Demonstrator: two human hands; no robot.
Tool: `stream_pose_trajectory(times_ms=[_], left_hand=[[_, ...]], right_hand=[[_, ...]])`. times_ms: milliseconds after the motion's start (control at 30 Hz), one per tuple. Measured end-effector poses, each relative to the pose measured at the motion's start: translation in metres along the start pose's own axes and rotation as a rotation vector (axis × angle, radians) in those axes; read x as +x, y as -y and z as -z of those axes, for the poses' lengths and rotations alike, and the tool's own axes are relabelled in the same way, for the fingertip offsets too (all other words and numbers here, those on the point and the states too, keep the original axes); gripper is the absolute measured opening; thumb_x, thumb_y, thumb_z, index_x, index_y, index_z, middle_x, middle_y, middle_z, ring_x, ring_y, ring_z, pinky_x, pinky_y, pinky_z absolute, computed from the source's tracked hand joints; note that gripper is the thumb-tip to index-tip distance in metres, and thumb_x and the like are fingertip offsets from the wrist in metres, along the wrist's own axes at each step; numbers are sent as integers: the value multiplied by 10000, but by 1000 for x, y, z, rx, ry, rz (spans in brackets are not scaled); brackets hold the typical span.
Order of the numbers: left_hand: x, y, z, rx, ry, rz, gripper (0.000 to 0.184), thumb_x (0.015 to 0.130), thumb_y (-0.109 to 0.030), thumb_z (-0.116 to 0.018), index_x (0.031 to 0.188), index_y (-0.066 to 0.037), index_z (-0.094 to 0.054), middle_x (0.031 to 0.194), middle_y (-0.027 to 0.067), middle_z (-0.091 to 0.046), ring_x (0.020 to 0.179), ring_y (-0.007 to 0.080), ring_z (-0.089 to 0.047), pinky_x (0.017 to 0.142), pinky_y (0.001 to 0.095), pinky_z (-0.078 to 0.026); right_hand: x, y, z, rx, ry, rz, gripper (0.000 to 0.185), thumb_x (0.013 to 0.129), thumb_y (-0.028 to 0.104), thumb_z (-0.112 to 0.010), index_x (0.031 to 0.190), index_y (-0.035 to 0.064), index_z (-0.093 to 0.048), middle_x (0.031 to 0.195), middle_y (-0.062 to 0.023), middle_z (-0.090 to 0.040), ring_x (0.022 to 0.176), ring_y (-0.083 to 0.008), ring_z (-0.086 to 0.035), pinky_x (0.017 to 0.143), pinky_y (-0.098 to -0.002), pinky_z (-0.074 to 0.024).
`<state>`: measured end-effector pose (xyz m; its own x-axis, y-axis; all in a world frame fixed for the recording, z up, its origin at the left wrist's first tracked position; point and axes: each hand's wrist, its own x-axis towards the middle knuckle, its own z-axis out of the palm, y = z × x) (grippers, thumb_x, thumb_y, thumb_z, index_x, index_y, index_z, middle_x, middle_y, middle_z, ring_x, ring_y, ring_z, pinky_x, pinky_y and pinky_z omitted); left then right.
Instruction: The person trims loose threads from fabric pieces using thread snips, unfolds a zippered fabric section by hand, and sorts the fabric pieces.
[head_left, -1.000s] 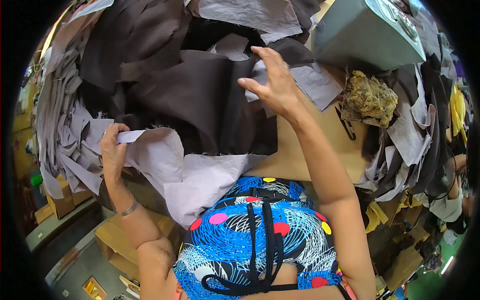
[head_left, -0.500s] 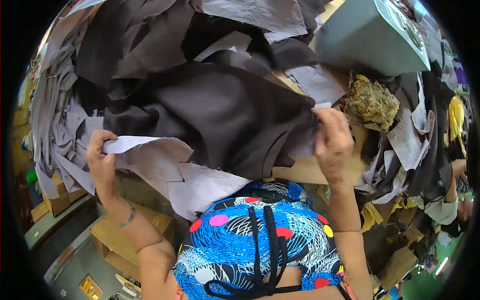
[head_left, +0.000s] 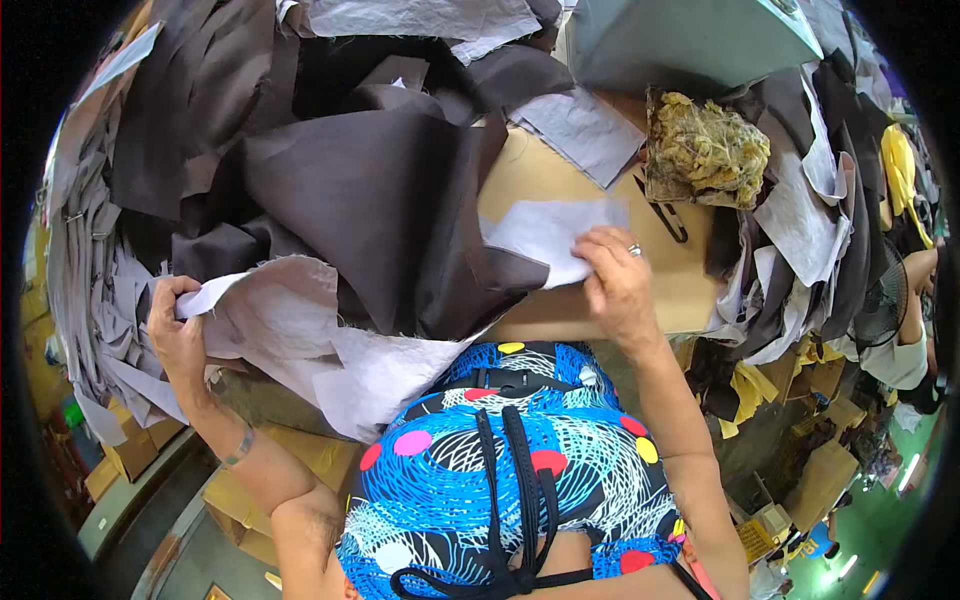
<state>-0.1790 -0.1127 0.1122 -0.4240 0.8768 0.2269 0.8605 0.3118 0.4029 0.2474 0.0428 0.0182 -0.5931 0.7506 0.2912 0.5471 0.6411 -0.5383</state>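
My left hand (head_left: pixel 178 325) pinches the edge of a large dark brown fabric piece (head_left: pixel 350 190), turned up there to show its pale, frayed underside (head_left: pixel 290 305). The rest of this fabric spreads in folds toward the middle and hangs over the near edge. Over the tan work surface (head_left: pixel 530 170), my right hand (head_left: pixel 612 275), with a ring on one finger, has its fingers closed on the edge of a small white fabric piece (head_left: pixel 545 232). This white piece lies against the right end of the dark fabric; whether the two are joined I cannot tell.
Black thread snips (head_left: pixel 665 212) lie beside a rough yellowish fibrous block (head_left: pixel 710 150). Behind stands a grey-blue box (head_left: pixel 690 45). Fabric strips (head_left: pixel 85 260) are stacked at left, and more pieces (head_left: pixel 800 225) hang at right. Another person's arm (head_left: pixel 915 290) shows at far right.
My right hand has moved left and down, from the dark fabric's right end to the white piece. The dark fabric has slackened and shifted left, uncovering the tan surface and snips.
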Motion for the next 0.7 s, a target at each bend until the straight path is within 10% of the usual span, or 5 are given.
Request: stream_pose_trajectory(times_ms=[267, 367, 533, 600, 700], left_hand=[[74, 53, 86, 422, -706, -67, 290, 804, 0, -546, 1066, -93, -630, 1059, 62, -625, 943, 128, -564, 867, 243, -418], [128, 45, 103, 235, -985, -333, 156, 824, -92, -613, 957, -41, -676, 834, 89, -693, 697, 208, -661, 650, 281, -511], [106, -26, 29, 599, -418, -43, 266, 817, -64, -605, 1082, -57, -619, 1061, 96, -631, 897, 241, -622, 782, 311, -487], [76, -98, -21, 188, -274, -636, 352, 783, -137, -648, 1129, -103, -592, 1150, 92, -580, 1052, 262, -550, 880, 345, -441], [10, -181, -96, -159, 240, -626, 504, 669, -375, -717, 1093, -129, -597, 1040, 81, -597, 990, 272, -559, 866, 415, -412]], right_hand=[[24, 21, 37, 581, 241, -291, 184, 782, 10, -506, 941, -11, -596, 762, -127, -616, 685, -211, -607, 656, -303, -468], [26, 25, 29, 633, 225, -359, 176, 797, 35, -525, 949, -16, -597, 779, -141, -621, 706, -216, -610, 677, -304, -469], [17, 11, 3, 554, 210, -399, 173, 841, 121, -543, 934, -16, -592, 759, -165, -605, 691, -241, -600, 648, -326, -460], [15, 18, 2, 581, 267, -432, 174, 850, 143, -547, 921, -9, -592, 744, -169, -596, 676, -244, -592, 634, -334, -455], [17, 25, 8, 571, 338, -441, 169, 857, 159, -553, 912, 5, -596, 721, -167, -587, 649, -242, -576, 618, -342, -448]])
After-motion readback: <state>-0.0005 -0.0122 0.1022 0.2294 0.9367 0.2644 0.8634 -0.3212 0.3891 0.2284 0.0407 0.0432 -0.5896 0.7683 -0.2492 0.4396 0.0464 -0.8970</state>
